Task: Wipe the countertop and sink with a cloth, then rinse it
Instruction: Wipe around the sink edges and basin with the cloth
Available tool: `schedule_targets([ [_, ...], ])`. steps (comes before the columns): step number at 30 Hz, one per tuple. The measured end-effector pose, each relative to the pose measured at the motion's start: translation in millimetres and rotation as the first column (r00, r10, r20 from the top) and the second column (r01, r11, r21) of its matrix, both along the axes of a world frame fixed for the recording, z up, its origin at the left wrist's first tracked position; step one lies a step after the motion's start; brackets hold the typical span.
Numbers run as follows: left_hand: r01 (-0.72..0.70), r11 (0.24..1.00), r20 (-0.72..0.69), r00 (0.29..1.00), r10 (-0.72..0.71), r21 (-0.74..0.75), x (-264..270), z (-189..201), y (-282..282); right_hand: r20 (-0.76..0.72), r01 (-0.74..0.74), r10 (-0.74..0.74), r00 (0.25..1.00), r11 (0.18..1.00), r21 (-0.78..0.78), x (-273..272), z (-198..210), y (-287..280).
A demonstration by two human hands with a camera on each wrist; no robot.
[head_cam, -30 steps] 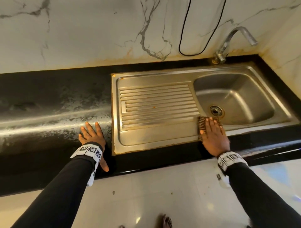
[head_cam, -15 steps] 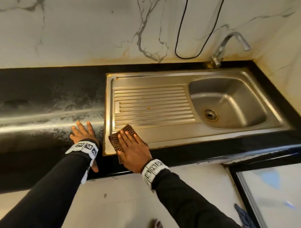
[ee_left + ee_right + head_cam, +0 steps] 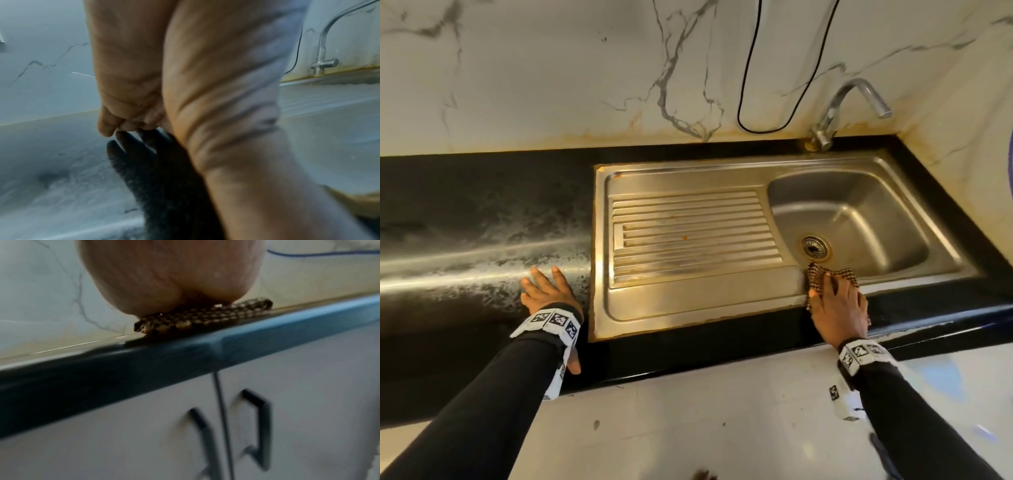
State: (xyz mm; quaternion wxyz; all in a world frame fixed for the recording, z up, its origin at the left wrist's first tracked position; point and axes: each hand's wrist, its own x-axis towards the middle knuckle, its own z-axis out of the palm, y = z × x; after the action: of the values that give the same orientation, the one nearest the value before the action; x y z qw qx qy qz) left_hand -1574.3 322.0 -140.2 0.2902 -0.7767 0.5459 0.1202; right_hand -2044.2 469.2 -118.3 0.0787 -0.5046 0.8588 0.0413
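Note:
A brown checked cloth (image 3: 816, 278) (image 3: 203, 318) lies flat on the front rim of the steel sink (image 3: 722, 178), just in front of the basin and drain (image 3: 815, 247). My right hand (image 3: 837, 305) presses down on the cloth with straight fingers. My left hand (image 3: 544, 291) rests flat with spread fingers on the black countertop (image 3: 465, 212), just left of the sink's edge. In the left wrist view the left hand (image 3: 127, 123) touches the wet, streaked counter. In the right wrist view the palm (image 3: 170, 275) covers most of the cloth.
A curved steel tap (image 3: 839, 113) stands behind the basin by the marble wall. A black cable (image 3: 750, 85) hangs in a loop down the wall. The ribbed drainboard (image 3: 688, 236) fills the sink's left half. White cabinet doors with dark handles (image 3: 257, 426) sit below the counter edge.
My right hand slid the cloth along the sink's front rim from its left corner back to the right, in front of the basin. The left hand stayed in place.

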Motion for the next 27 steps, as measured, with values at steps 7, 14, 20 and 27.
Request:
schedule_targets([
  [7,0.080,0.997,0.014,0.997,-0.080,-0.022,4,-4,3,0.158,-0.384,0.389,0.907,0.921,-0.066,200,-7,4],
  [14,0.057,0.998,-0.073,0.996,-0.060,-0.037,9,-5,5,0.205,-0.705,0.690,0.694,0.710,-0.003,318,-17,-60],
  [20,0.135,0.988,-0.056,0.990,-0.131,0.070,20,11,11,0.209,-0.613,0.609,0.765,0.788,-0.053,245,-13,-19],
  [27,0.201,0.969,-0.145,0.973,-0.180,0.143,24,28,10,0.113,0.163,-0.189,0.975,0.965,0.208,67,10,-54],
])
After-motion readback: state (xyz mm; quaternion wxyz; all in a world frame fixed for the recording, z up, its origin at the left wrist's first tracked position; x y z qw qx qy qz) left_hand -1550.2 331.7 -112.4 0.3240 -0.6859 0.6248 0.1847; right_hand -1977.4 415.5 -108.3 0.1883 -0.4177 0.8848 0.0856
